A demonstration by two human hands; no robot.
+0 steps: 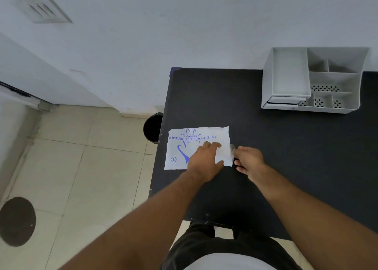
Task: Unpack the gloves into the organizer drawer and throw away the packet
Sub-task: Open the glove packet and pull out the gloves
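Pressing packet (194, 147), left hand (204, 163), right hand (248, 159) pinching edge

Bare table (286, 157) lies between packet (184, 147) and organizer (315, 81).

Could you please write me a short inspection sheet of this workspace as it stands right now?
Surface: black table, mostly bare.
Job's things: glove packet lies flat near the table's left edge; white organizer at the far right against the wall, its drawer looks shut; black bin on the floor left of the table.
Clutter: nothing seen.
Grippers: left hand presses on the packet; right hand pinches its right edge.
Cables: nothing seen.
Surroundings: white wall with vent, tiled floor, round drain cover.
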